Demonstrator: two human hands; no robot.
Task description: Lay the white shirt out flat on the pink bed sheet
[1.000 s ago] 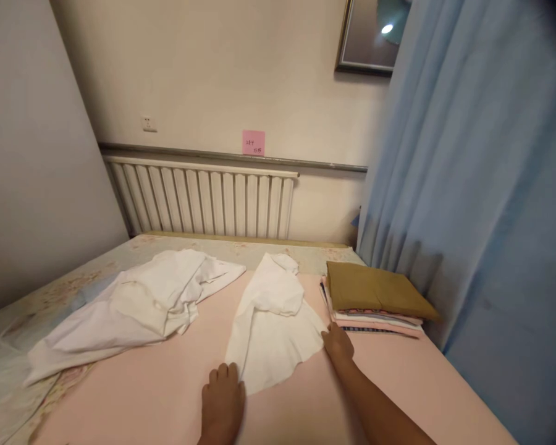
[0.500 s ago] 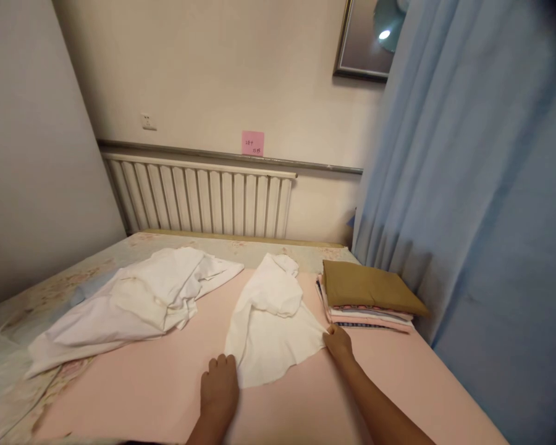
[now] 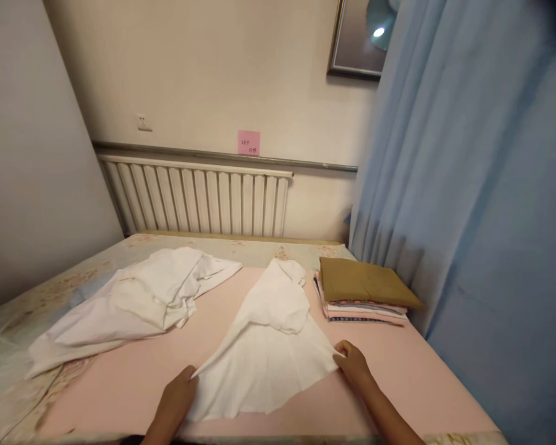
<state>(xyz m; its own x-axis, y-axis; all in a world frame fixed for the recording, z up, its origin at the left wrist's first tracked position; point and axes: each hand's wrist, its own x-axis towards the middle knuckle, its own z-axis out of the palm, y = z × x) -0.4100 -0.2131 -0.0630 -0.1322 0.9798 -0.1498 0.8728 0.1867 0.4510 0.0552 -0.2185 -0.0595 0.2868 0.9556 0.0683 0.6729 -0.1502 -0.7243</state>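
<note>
A white garment [image 3: 264, 364] lies spread on the pink sheet, its lower part fanned out towards me and its far part bunched up. My left hand [image 3: 178, 392] pinches its near left edge, pulling a taut fold along that side. At the right, my right hand [image 3: 352, 364] grips the opposite edge between thumb and fingers. The cloth is stretched between both hands. Which kind of garment it is cannot be made out.
A crumpled heap of white clothing [image 3: 139, 303] lies to the left. Folded cloths with a mustard-brown one on top [image 3: 366, 284] stack at the right, beside a blue curtain [image 3: 435, 154]. A radiator [image 3: 199, 198] stands behind the bed with its pink sheet [image 3: 120, 395].
My left hand has moved left and towards me, and my right hand slightly right and nearer. Between them the white garment's lower part has spread wider and been drawn closer.
</note>
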